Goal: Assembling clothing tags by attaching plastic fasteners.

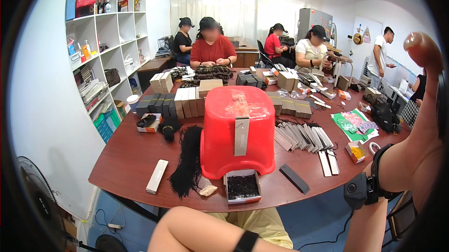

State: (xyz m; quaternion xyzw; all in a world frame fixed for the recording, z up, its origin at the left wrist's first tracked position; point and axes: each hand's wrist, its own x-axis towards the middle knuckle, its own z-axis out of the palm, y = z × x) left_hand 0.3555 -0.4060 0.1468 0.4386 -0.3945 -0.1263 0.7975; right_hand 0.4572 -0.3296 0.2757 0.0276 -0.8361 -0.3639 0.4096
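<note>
Right hand (423, 111) raised at the frame's right side, thumb up, fingers hidden, grip can't be told. Left forearm w/ black wristband crosses the bottom edge, hand out of view. Small open box (242, 186) of dark fibre sits at worktop's (126, 158) near edge, touching an upturned red stool (238, 130); black hair bundle (187, 161) just left.

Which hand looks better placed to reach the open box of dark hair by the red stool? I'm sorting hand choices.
Probably the left. The left forearm lies low, just below the table edge near the open box. The right hand is raised high at the right edge, far from the box and red stool.
</note>
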